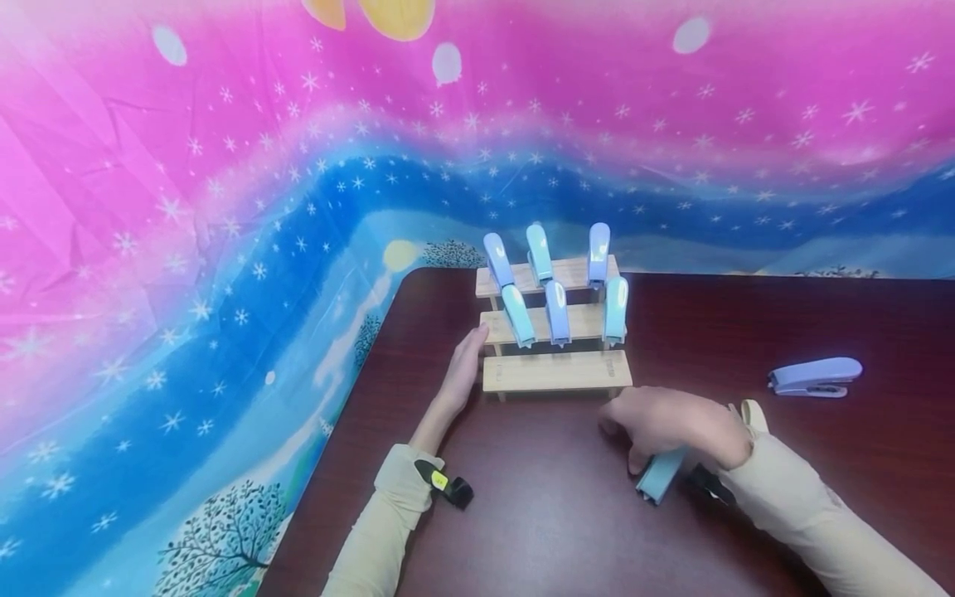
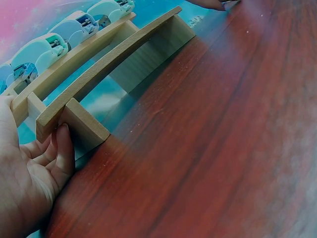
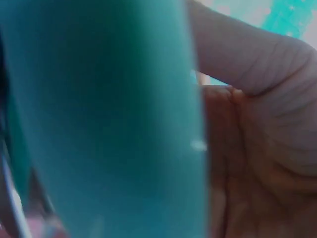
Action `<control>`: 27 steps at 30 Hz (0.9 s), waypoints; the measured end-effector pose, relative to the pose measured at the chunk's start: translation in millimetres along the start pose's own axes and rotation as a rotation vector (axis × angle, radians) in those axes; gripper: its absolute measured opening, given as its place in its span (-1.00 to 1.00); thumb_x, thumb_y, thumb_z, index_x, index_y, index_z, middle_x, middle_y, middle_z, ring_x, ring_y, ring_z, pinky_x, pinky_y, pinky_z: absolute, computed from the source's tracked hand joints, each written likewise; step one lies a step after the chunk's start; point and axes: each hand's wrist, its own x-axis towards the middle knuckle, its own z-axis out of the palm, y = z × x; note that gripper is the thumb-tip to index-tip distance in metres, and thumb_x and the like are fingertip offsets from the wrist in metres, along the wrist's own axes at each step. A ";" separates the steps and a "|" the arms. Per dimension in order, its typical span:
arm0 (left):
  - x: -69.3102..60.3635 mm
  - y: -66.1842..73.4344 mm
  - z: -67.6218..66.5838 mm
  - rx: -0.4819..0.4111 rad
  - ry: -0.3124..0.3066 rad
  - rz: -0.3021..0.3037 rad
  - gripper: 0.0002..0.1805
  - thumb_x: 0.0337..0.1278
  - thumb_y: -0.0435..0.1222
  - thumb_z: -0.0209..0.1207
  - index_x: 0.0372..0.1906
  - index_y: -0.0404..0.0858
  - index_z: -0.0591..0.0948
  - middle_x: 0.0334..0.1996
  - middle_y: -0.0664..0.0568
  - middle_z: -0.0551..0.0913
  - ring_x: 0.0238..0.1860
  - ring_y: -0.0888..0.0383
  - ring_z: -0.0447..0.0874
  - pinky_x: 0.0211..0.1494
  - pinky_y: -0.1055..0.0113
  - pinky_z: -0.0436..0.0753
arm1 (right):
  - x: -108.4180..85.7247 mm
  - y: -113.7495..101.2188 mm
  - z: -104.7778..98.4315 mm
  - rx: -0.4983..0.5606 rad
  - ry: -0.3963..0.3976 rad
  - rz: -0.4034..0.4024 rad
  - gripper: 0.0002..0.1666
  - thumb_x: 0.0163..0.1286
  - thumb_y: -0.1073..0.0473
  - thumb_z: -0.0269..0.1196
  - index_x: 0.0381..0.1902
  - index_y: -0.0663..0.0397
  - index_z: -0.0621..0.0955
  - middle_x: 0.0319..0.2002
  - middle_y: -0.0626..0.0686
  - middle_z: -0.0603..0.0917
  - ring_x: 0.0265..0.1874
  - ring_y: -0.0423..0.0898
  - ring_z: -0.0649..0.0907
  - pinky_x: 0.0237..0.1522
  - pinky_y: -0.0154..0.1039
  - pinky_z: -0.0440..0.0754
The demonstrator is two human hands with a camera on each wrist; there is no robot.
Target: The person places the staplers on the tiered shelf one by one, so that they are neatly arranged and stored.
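Note:
A three-step wooden rack (image 1: 555, 373) stands on the table, with several purple and mint-green staplers on its upper two steps, such as a mint-green one (image 1: 616, 308). My left hand (image 1: 464, 369) is at the rack's left side; in the left wrist view its curled fingers (image 2: 63, 148) hold the rack by the end and leg. In front of the rack's right end, my right hand (image 1: 675, 423) grips a teal stapler (image 1: 661, 475), partly hidden under the palm. That stapler (image 3: 114, 119) fills much of the right wrist view, blurred, beside the thumb and palm.
A purple stapler (image 1: 816, 377) lies on its side on the dark red-brown table (image 1: 537, 514), to the right of my right hand. Behind the table hangs a pink and blue cloth (image 1: 522, 124) with snowflakes, which also runs down along the left edge.

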 end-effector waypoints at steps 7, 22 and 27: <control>-0.2 0.2 -0.3 -0.006 -0.006 -0.006 -0.24 0.57 0.16 -0.13 0.54 -0.32 0.33 0.39 -0.22 0.46 0.29 -0.08 0.49 0.38 -0.02 0.50 | -9.2 13.4 -10.5 0.032 0.009 0.055 -0.63 -0.05 0.32 0.59 -0.33 -0.01 0.64 -0.42 -0.05 0.57 -0.42 -0.05 0.54 -0.41 -0.14 0.54; 1.3 1.6 -2.6 -0.026 -0.018 -0.002 -0.27 0.59 0.15 -0.15 0.51 -0.31 0.38 0.32 -0.23 0.51 0.25 -0.08 0.52 0.37 -0.03 0.50 | -5.2 14.2 -21.2 0.113 0.072 -0.180 -0.64 0.05 0.41 0.52 -0.22 0.00 0.68 -0.40 -0.10 0.64 -0.41 -0.15 0.58 -0.34 -0.22 0.62; 1.7 -0.2 -0.7 -0.028 -0.017 -0.001 -0.21 0.58 0.15 -0.12 0.56 -0.36 0.28 0.47 -0.26 0.37 0.41 -0.13 0.37 0.51 -0.09 0.32 | 3.3 14.4 -23.3 0.099 0.260 -0.252 -0.68 0.19 0.37 0.47 -0.09 0.17 0.67 -0.32 -0.05 0.71 -0.38 -0.20 0.61 -0.31 -0.27 0.65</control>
